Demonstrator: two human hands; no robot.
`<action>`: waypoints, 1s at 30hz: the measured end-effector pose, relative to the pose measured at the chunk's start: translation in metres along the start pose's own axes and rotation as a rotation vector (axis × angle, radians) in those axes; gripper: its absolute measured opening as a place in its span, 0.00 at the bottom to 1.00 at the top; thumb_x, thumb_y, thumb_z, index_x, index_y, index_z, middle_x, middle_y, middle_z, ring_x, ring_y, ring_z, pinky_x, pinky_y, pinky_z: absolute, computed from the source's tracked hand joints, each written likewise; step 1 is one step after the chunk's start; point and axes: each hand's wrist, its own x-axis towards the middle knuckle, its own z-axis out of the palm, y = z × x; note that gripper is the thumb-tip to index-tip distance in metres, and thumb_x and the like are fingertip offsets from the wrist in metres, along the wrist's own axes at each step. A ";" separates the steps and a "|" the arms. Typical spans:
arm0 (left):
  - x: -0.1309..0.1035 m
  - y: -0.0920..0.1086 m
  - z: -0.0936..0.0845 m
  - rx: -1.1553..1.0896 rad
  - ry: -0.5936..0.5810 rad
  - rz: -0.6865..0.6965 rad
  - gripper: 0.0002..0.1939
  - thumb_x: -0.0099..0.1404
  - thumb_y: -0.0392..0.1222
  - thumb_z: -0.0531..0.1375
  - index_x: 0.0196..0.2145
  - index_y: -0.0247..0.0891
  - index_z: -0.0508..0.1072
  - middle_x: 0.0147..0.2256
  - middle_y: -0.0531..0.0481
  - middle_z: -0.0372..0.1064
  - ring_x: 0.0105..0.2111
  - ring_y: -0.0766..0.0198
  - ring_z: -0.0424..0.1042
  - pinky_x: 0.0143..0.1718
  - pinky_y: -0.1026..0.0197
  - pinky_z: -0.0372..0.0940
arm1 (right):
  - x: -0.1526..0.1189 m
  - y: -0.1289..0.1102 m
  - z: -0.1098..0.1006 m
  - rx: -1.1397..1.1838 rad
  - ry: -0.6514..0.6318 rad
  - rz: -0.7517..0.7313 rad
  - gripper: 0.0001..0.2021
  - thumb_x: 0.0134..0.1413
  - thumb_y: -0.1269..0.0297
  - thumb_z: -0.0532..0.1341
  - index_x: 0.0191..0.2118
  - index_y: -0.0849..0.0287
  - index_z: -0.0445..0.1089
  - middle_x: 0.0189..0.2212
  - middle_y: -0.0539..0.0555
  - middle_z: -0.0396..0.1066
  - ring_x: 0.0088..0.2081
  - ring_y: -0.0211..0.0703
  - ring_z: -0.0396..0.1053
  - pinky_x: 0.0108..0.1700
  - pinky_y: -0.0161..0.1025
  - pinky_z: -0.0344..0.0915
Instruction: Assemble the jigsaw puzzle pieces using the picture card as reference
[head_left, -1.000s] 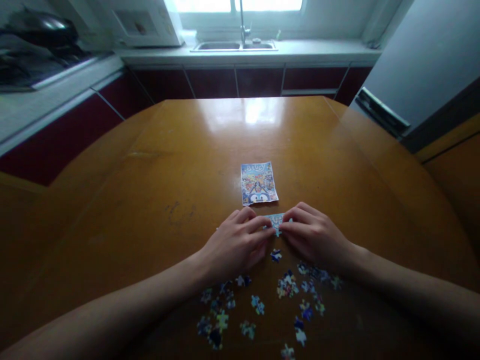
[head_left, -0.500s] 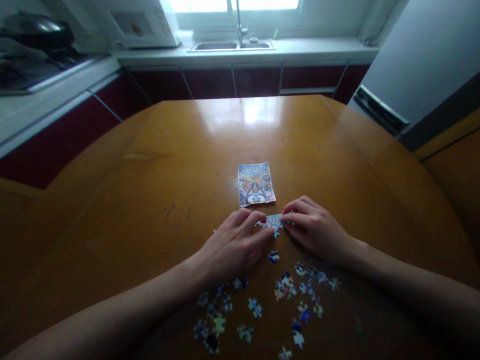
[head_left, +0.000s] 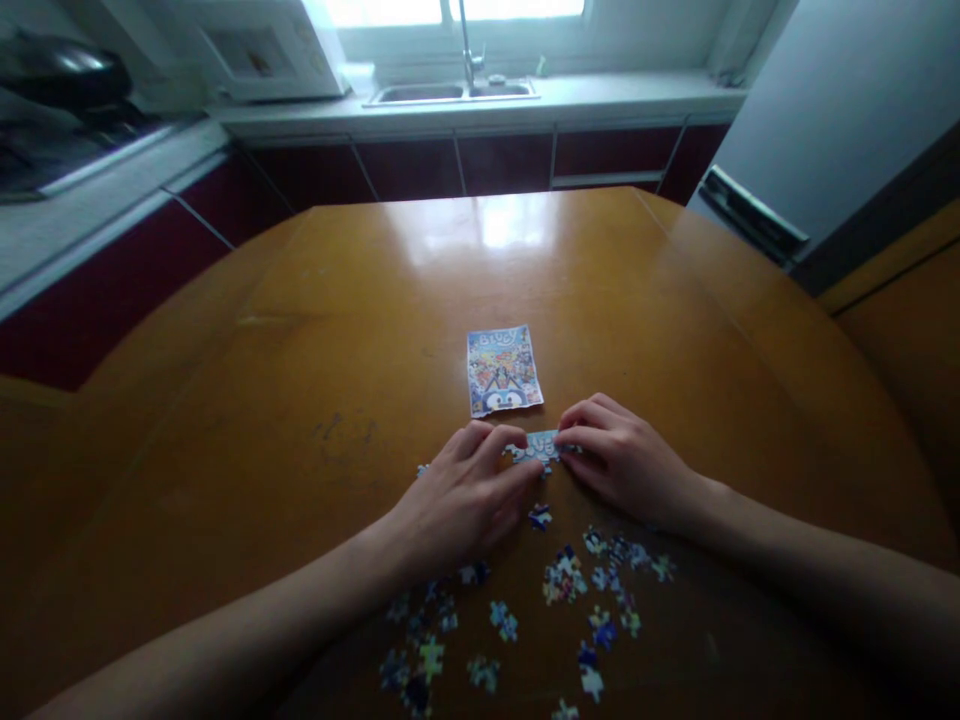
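A strip of joined jigsaw puzzle pieces, pale blue with white lettering, lies on the table between my hands. My left hand grips its left part, index finger at the upper edge and thumb along the lower edge. At the right end, the fingertips of my right hand are pinched on the strip, covering that end. Just below lies a single dark blue and white puzzle piece. Above the strip rests a crinkled picture sheet with a cartoon crowd and a blue dog's face.
Loose puzzle pieces are scattered nearest me, several partly behind my left forearm. A wooden table carries everything. Beyond it are a counter with a sink, a microwave, a wok at left and a fridge at right.
The whole view has shifted slightly, with things appearing a little further left. Both hands keep their places on the strip, and more of its lettering shows between them.
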 end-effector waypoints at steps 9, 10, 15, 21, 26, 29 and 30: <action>-0.005 -0.009 -0.008 -0.086 0.169 -0.080 0.12 0.63 0.30 0.58 0.44 0.39 0.70 0.49 0.44 0.64 0.48 0.53 0.60 0.49 0.48 0.65 | 0.001 -0.001 -0.015 0.051 0.206 0.078 0.06 0.61 0.70 0.59 0.39 0.59 0.74 0.38 0.57 0.70 0.40 0.45 0.67 0.42 0.45 0.68; -0.005 -0.010 -0.008 -0.088 0.170 -0.081 0.12 0.63 0.30 0.58 0.44 0.39 0.70 0.49 0.44 0.64 0.48 0.53 0.60 0.49 0.48 0.65 | 0.001 0.001 -0.018 0.058 0.238 0.092 0.06 0.61 0.70 0.59 0.40 0.59 0.74 0.37 0.57 0.70 0.40 0.45 0.67 0.42 0.45 0.68; -0.005 -0.008 -0.008 -0.084 0.105 -0.007 0.16 0.64 0.32 0.59 0.48 0.43 0.72 0.52 0.44 0.63 0.49 0.51 0.59 0.51 0.45 0.65 | 0.003 0.013 -0.029 0.072 0.312 0.173 0.07 0.60 0.70 0.59 0.40 0.57 0.74 0.37 0.56 0.71 0.40 0.47 0.70 0.41 0.46 0.68; -0.001 -0.002 -0.008 -0.053 0.030 0.047 0.16 0.64 0.35 0.60 0.49 0.46 0.74 0.53 0.45 0.63 0.50 0.51 0.60 0.52 0.46 0.65 | 0.003 0.015 -0.029 0.075 0.292 0.188 0.06 0.60 0.70 0.60 0.39 0.58 0.74 0.37 0.56 0.71 0.40 0.45 0.70 0.42 0.45 0.68; -0.001 -0.004 -0.006 -0.042 -0.014 0.035 0.16 0.64 0.35 0.60 0.49 0.45 0.73 0.54 0.45 0.64 0.51 0.51 0.60 0.53 0.47 0.64 | 0.001 0.009 -0.021 0.070 0.160 0.067 0.05 0.60 0.70 0.60 0.39 0.57 0.74 0.38 0.56 0.72 0.42 0.46 0.68 0.44 0.45 0.68; -0.001 -0.004 -0.005 -0.037 -0.027 0.054 0.17 0.64 0.35 0.60 0.51 0.45 0.72 0.55 0.48 0.66 0.50 0.53 0.61 0.54 0.50 0.63 | 0.001 0.006 -0.016 0.071 0.039 0.001 0.06 0.60 0.71 0.60 0.39 0.56 0.75 0.39 0.56 0.73 0.43 0.46 0.67 0.45 0.45 0.68; 0.000 -0.004 -0.004 -0.036 -0.034 0.060 0.17 0.64 0.35 0.60 0.51 0.45 0.72 0.55 0.50 0.67 0.49 0.54 0.61 0.54 0.51 0.63 | 0.001 0.005 -0.015 0.071 0.017 -0.009 0.07 0.60 0.71 0.60 0.39 0.56 0.75 0.39 0.56 0.73 0.43 0.46 0.66 0.45 0.45 0.68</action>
